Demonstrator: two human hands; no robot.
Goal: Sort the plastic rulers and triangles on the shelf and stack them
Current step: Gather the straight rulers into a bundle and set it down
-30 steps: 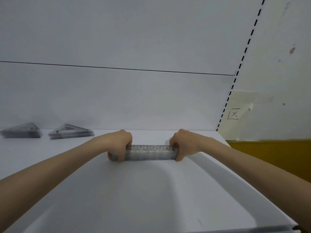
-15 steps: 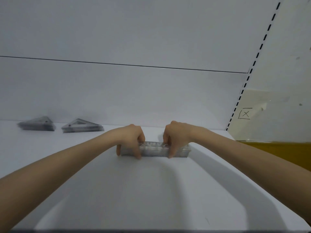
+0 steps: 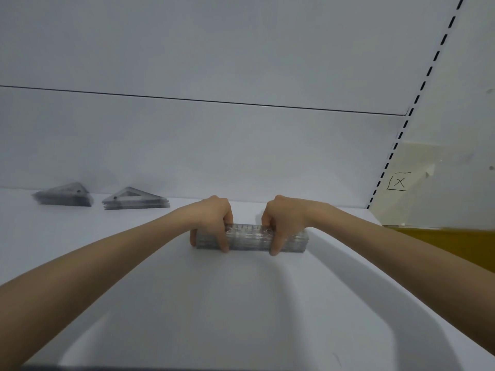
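Ruler stack [image 3: 249,236]: clear plastic, many pieces, lying flat on the shelf [image 3: 241,303] with its long side across the view. It sits toward the back, right of centre.

Grip: left hand [image 3: 211,223] holds the left part, right hand [image 3: 284,220] the right part. On each, the fingers [image 3: 227,215] curl over the far long edge and the thumb bears on the near face, so the pile is pinched between them. The middle of the stack shows bare between the hands.

Handling (judgement): each piece is light, stiff and smooth. As a pile the layers probably slide on one another and fan out if squeezed unevenly. It is best held across both long edges at two spaced points, as here, and squared against the shelf. Corners are likely brittle.

Edges and room:
- The stack's right end is near the shelf's right edge, and a yellow surface [image 3: 442,245] lies beyond it. Drift that way risks a drop.
- The back panel [image 3: 214,156] is close behind the hands.
- The slotted upright [image 3: 401,135] stands at the rear right.
- There is open shelf in front and to the left.
- The near triangle stack [image 3: 135,199] and the far-left triangle stack [image 3: 64,195] sit by the back panel, well apart from the rulers.
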